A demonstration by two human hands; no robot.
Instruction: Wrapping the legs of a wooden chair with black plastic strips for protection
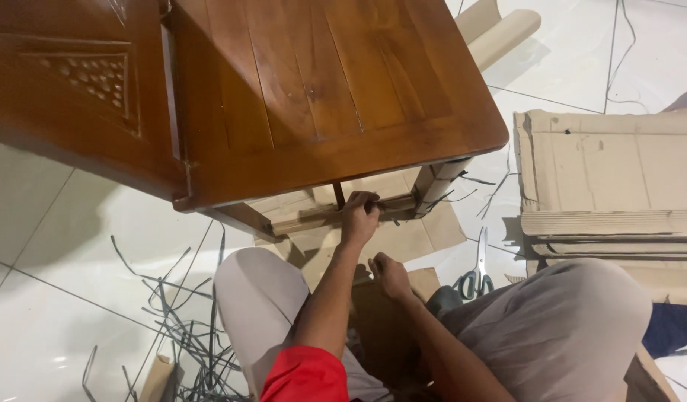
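One strap (394, 203) seemingly within left hand (360, 216).

Glossy white tiled floor (53, 246), stacked cardboard sheets (611, 186) at right, cut strapping scraps (187, 335) scattered.

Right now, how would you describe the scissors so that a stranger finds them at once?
Start at the wooden table and go down past its right leg to the white tiled floor. The scissors lie there, between the person's right knee and the stack of flat cardboard. Their bright metal blades and looped handles set them apart from the dark strap offcuts.
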